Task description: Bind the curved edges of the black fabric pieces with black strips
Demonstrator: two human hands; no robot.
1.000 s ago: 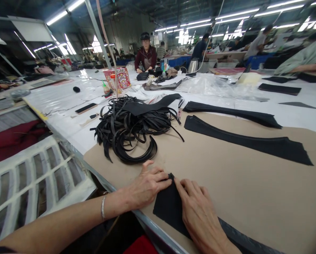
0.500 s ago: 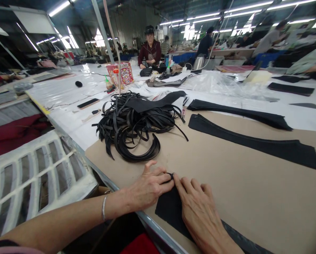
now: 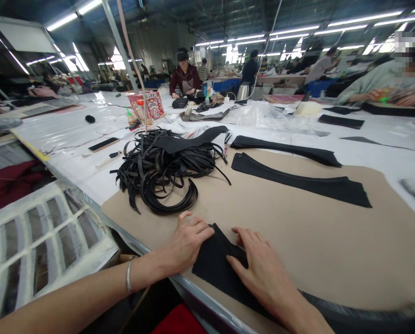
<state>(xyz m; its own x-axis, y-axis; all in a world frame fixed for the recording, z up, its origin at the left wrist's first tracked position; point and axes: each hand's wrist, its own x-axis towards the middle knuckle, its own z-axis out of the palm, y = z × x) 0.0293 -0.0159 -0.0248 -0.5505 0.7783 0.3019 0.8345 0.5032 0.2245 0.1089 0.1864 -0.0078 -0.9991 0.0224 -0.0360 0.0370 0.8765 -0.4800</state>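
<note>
A long black fabric piece point(image 3: 216, 260) lies at the table's near edge, its far end running off to the lower right. My left hand point(image 3: 189, 241) is at its upper left corner, fingers curled and pressed down on the edge. Over the right edge of the same piece, my right hand point(image 3: 263, 264) has its thumb and fingers apart, the thumb touching the fabric. Beyond my hands a heap of black strips point(image 3: 158, 162) rests on the tan board point(image 3: 297, 241), with a coiled bundle of strips point(image 3: 169, 208) at its front.
Two black curved pieces point(image 3: 297, 178) point(image 3: 284, 150) lie on the board's far side. A white slatted rack point(image 3: 47, 232) stands at the left, below the table edge. A patterned red bag point(image 3: 155, 106) sits farther back. Co-workers point(image 3: 184, 81) point(image 3: 384, 88) are across the table.
My right hand has lifted and opened away from my left fingertips, uncovering the black piece's top corner. The view has turned to the right, bringing a co-worker's hands into sight.
</note>
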